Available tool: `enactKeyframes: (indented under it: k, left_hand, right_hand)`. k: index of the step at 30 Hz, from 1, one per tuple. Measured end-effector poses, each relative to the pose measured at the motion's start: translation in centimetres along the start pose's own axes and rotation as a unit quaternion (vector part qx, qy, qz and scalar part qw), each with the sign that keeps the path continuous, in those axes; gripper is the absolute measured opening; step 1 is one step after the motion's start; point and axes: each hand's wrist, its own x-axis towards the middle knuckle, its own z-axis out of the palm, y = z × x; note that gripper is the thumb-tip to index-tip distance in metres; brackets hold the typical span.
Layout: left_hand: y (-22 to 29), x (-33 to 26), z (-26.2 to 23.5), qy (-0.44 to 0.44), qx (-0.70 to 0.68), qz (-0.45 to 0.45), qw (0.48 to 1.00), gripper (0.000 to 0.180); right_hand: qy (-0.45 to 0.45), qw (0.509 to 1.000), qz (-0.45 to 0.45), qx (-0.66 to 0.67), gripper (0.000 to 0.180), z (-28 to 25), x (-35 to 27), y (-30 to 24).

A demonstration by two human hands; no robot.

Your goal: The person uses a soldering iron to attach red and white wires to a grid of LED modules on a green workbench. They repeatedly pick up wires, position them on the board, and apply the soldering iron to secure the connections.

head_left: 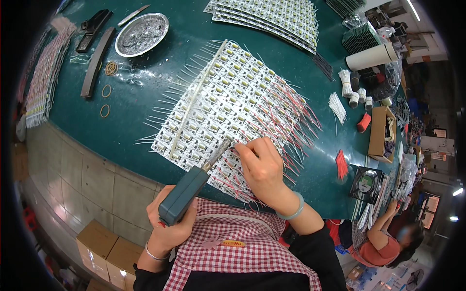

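Observation:
My left hand is wrapped round the dark green handle of a soldering iron. The iron's metal tip points up and to the right, touching or just above a panel of small white circuit boards. Beside that tip, my right hand is closed in a pinch on a thin wire, mostly hidden by the fingers. White wires stick out along the panel's left edge, where a pale strip lies across the boards. Red and white wires fan out from the right side.
A foil-lined bowl, a dark bar and rubber bands lie at the left. Stacked panels sit at the far side. On the right are red wires, a small fan and a cardboard box. Another person works beyond.

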Motion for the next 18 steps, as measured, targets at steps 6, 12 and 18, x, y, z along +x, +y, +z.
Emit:
enactKeyframes:
  k: [6,12,18]
  left_hand:
    - [0.03,0.09,0.16,0.004,0.002,0.006,1.000,0.016]
    - [0.40,0.16,0.44,0.023,-0.026,-0.011,0.999,0.014]
    - [0.07,0.05,0.16,0.008,0.011,0.022,1.000,0.015]
  right_hand:
    - [-0.002,1.000,0.003,-0.009,0.027,0.00,0.02,-0.12]
    - [-0.004,1.000,-0.005,-0.011,0.027,0.02,0.03,-0.10]
    - [-0.008,1.000,-0.010,-0.023,0.028,0.07,-0.11,-0.05]
